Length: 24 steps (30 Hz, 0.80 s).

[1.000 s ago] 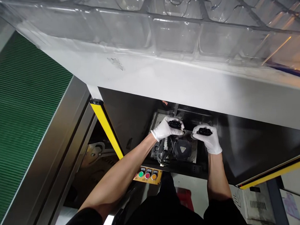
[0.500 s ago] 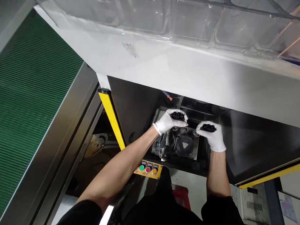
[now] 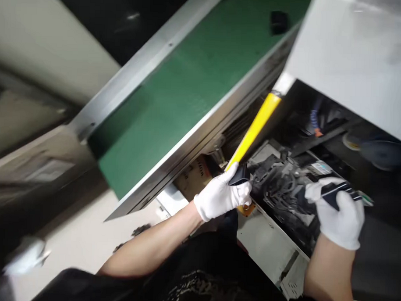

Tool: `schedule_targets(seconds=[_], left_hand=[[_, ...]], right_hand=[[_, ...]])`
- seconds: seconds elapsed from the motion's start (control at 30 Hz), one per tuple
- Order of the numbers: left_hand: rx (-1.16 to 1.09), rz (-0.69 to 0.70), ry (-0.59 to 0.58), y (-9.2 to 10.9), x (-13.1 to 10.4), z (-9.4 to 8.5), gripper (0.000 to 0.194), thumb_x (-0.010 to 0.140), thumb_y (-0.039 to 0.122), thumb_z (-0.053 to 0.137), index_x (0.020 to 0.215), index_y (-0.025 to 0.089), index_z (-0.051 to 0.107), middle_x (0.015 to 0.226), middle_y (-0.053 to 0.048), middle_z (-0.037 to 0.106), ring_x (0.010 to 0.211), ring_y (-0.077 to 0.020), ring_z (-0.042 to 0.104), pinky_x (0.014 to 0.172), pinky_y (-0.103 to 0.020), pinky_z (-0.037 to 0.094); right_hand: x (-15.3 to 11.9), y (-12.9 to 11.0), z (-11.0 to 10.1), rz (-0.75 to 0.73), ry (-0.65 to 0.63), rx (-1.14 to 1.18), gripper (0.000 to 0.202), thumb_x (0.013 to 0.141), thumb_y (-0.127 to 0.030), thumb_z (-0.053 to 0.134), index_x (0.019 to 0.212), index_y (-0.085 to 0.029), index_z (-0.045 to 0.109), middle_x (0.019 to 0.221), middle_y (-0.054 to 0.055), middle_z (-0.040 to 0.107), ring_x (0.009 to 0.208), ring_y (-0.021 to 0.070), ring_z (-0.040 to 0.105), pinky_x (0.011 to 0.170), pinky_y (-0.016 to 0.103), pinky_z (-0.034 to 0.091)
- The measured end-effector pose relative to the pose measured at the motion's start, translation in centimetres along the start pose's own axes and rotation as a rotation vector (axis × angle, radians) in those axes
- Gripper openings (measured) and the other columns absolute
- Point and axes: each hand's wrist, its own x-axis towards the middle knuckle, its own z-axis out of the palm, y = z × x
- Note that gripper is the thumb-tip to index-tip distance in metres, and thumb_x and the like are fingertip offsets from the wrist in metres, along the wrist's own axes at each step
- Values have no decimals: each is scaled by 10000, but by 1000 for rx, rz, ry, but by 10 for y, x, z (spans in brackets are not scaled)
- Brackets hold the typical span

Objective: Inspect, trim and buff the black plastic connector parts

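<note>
My left hand (image 3: 220, 197), in a white glove, is closed round a small black part (image 3: 239, 174) near the lower end of the yellow bar. Farther right, my right hand (image 3: 339, 217), also gloved, grips another black part (image 3: 339, 192) above the dark machine opening. Both parts are partly covered by fingers, and the picture is blurred. A separate black piece (image 3: 279, 22) lies on the green conveyor belt (image 3: 176, 97) at the top.
The yellow bar (image 3: 255, 128) stands at the left edge of the machine opening. Inside are cables and machinery (image 3: 285, 184). A white panel (image 3: 355, 63) overhangs it. At the lower left, a blurred white-gloved hand (image 3: 27, 256) of another person shows.
The view has swung left, bringing in more of the conveyor, a black piece on it and another person's glove. Both my hands still hold black parts, now turned and farther apart.
</note>
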Motion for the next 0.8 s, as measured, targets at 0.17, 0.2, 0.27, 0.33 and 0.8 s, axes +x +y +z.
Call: schedule_targets(seconds=[0.17, 0.2, 0.27, 0.33, 0.8], left_hand=[[-26, 253, 94, -17, -141, -78, 528, 813, 671, 813, 817, 151, 723, 721, -54, 710, 524, -123, 579, 637, -298, 513], [12, 314, 107, -24, -174, -96, 512, 807, 647, 831, 823, 145, 728, 764, -71, 726, 544, -128, 598, 653, -305, 516], [124, 412, 145, -42, -245, -138, 459, 786, 563, 882, 863, 140, 724, 847, -102, 746, 621, -156, 647, 698, -323, 524], [269, 504, 279, -65, -316, -191, 429, 764, 485, 915, 931, 155, 699, 895, -104, 755, 706, -182, 679, 742, -338, 533], [912, 561, 1394, -149, -470, -483, 352, 718, 393, 834, 986, 169, 800, 1620, -170, 512, 1532, -418, 382, 1291, -531, 274]], right_hand=[[-121, 31, 145, 394, -519, 121, 406, 982, -565, 518, 711, -302, 664, 678, 72, 630, 635, 277, 607, 676, 492, 548], [-151, 36, 173, 417, -595, 110, 389, 985, -557, 534, 726, -302, 669, 700, 69, 647, 651, 272, 615, 694, 480, 559], [-210, 42, 226, 437, -749, 70, 326, 988, -545, 567, 807, -304, 691, 788, 59, 692, 744, 270, 650, 768, 462, 576], [-263, 42, 278, 428, -930, -5, 305, 984, -554, 593, 847, -292, 666, 834, 44, 696, 805, 260, 650, 800, 436, 570], [-428, 72, 565, -549, -1823, -953, 174, 964, -343, 666, 1059, -214, 733, 1134, 138, 773, 1116, 348, 667, 991, 481, 497]])
